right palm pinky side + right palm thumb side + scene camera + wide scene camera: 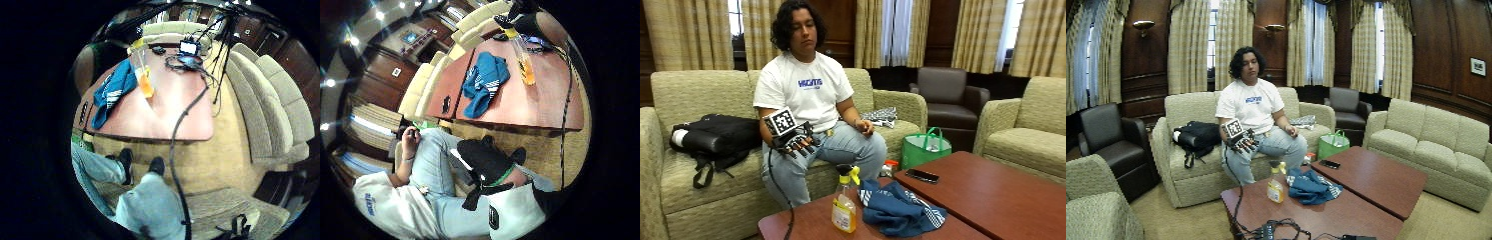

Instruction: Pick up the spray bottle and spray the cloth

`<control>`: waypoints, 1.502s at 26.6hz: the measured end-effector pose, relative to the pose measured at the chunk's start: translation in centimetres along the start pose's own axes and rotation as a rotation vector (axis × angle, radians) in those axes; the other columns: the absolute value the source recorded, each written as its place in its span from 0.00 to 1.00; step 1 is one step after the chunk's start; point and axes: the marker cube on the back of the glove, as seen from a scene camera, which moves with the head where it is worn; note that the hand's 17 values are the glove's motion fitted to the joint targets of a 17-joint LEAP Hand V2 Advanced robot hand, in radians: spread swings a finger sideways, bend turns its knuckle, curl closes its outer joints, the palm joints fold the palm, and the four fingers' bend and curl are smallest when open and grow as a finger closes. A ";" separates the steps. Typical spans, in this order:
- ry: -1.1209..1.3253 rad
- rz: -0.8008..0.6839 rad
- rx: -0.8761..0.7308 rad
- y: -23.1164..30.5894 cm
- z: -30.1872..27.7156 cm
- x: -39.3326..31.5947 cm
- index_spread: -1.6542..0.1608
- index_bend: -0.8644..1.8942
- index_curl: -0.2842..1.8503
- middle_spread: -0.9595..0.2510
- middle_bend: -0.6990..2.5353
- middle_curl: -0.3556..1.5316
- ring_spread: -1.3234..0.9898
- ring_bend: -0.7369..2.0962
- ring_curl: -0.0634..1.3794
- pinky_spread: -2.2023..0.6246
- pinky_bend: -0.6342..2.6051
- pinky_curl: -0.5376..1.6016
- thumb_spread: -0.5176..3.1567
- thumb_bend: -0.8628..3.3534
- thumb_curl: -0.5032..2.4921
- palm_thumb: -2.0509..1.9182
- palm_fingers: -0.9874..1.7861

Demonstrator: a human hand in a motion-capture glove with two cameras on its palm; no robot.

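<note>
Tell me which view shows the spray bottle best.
The outside view: the spray bottle stands upright on the table beside the blue cloth, with its yellow trigger head and orange liquid plain. The wide outside view shows it small. Both palm views show it far off and distorted, still beside the cloth.

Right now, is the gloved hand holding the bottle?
No, the gloved hand rests on the lap, away from the bottle on the table.

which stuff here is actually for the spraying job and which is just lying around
For the job:
- clear plastic spray bottle with orange liquid and yellow trigger, standing on the table
- crumpled blue cloth with white stripes, beside the bottle
- black-gloved right hand, raised above the lap, holding nothing

Just lying about:
- black phone on the table
- green tote bag
- black backpack on the sofa
</note>
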 end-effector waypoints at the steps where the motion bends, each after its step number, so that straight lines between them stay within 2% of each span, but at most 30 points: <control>1: 0.002 -0.002 0.002 -0.1 0.0 0.0 0.79 0.40 0.17 0.74 0.30 0.23 0.54 0.39 0.11 0.81 0.28 0.28 0.25 0.23 0.19 0.57 0.61; 6: 0.004 0.012 0.002 -0.6 0.2 0.3 0.74 0.38 0.21 0.71 0.31 0.27 0.53 0.40 0.18 0.82 0.28 0.32 0.31 0.23 0.20 0.58 0.60; 19: -0.129 0.090 -0.021 -2.7 2.8 2.3 0.69 0.36 0.24 0.69 0.30 0.32 0.51 0.41 0.23 0.83 0.27 0.36 0.39 0.23 0.23 0.63 0.61; 23: -0.229 0.194 0.025 -5.1 4.0 3.4 0.69 0.36 0.24 0.68 0.29 0.33 0.51 0.41 0.24 0.83 0.27 0.37 0.40 0.23 0.24 0.64 0.61; 27: -0.329 0.232 -0.067 -5.1 5.2 3.7 0.69 0.36 0.24 0.68 0.29 0.34 0.50 0.41 0.25 0.82 0.27 0.37 0.41 0.22 0.25 0.64 0.61; 40: -0.510 0.356 -0.122 -8.4 9.2 6.0 0.69 0.35 0.24 0.67 0.29 0.36 0.50 0.42 0.27 0.81 0.28 0.39 0.42 0.21 0.26 0.66 0.60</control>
